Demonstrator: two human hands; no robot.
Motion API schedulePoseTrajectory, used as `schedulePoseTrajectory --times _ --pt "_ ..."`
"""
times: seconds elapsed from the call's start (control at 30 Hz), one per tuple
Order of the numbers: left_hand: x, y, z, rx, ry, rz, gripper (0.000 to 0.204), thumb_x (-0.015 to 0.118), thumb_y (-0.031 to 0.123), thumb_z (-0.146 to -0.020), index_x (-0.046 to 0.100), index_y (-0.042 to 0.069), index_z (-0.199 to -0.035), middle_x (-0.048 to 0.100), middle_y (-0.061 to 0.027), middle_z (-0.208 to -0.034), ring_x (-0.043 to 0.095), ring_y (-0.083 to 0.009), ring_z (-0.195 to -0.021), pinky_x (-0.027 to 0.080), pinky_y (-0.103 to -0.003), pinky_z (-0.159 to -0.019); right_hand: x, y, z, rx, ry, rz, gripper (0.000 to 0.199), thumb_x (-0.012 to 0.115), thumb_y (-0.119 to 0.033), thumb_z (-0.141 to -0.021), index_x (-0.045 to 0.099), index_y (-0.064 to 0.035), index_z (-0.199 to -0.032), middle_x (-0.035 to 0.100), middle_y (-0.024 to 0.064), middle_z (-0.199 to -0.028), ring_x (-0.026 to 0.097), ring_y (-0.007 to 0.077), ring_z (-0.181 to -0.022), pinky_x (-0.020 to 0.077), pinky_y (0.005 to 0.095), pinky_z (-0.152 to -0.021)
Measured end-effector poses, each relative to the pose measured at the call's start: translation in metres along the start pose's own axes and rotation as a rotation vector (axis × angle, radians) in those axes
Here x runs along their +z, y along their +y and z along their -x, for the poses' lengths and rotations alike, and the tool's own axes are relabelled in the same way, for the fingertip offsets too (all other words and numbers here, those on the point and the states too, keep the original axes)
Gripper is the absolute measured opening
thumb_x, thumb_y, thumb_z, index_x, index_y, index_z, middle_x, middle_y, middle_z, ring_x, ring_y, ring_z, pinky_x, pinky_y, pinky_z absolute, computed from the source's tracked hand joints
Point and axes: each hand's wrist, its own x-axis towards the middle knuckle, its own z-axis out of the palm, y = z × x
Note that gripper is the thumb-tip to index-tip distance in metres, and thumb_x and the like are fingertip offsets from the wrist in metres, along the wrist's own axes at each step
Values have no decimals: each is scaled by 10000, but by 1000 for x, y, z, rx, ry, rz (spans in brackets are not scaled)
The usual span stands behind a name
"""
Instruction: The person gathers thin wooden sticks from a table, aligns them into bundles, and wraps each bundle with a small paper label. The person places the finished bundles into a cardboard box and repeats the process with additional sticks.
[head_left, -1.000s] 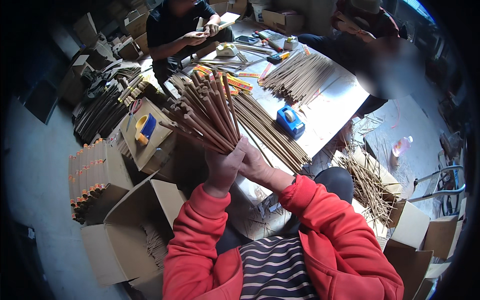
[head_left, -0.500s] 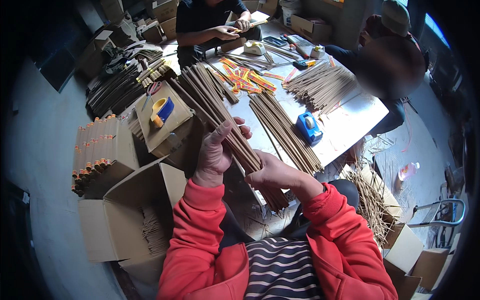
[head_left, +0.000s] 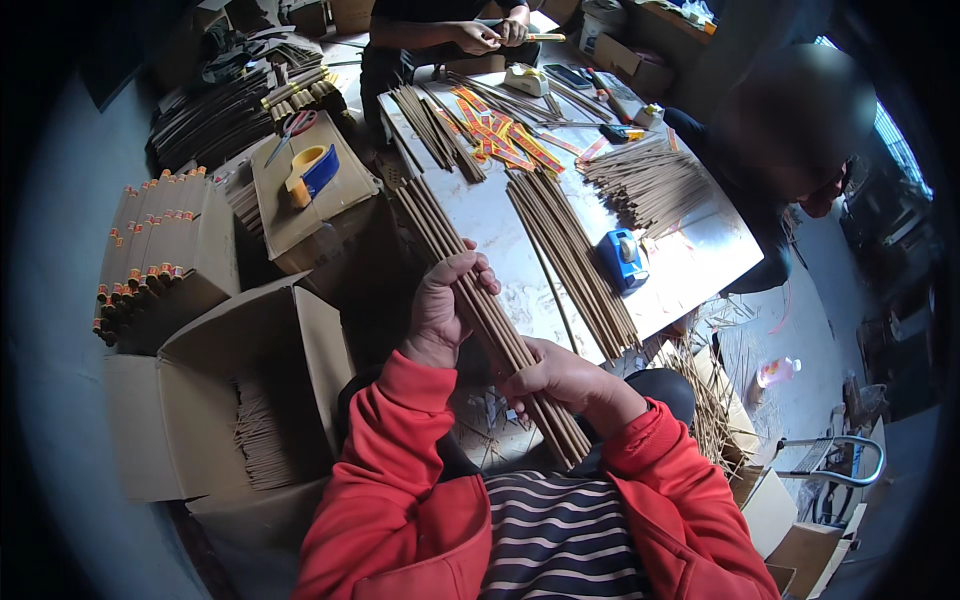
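Observation:
Both my hands hold one long bundle of thin brown sticks that slants from upper left to lower right over the near edge of the metal table. My left hand wraps around the bundle's middle. My right hand grips it nearer the lower end, which sticks out past my red sleeve above my lap. The sticks lie tight and parallel.
More stick bundles, a loose stick pile, orange-yellow paper strips and a blue tape dispenser lie on the table. An open cardboard box of sticks stands at my left, packed bundles beyond. Another person's hands work at the far end; a person sits at right.
The bundle was fanned out and raised in front of me; now it is gathered tight, lowered and slanted across the table edge, my hands spread apart along it.

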Motion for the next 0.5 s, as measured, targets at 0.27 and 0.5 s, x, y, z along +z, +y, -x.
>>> schedulePoseTrajectory --times 0.27,0.5 --pt "-9 8 -1 -49 -68 39 182 632 102 -789 550 26 -932 577 -81 -766 573 -191 -677 508 -325 -611 5 8 -13 29 65 -3 296 629 -5 -670 488 -18 -930 530 56 -662 547 140 -542 475 267 -501" --pt "-15 1 -8 61 112 -274 124 628 74 -781 533 60 -859 556 -66 -715 560 -180 -623 497 -326 -595 5 22 -21 -122 431 571 309 626 -27 -668 486 -22 -943 530 61 -689 544 139 -569 464 267 -517"
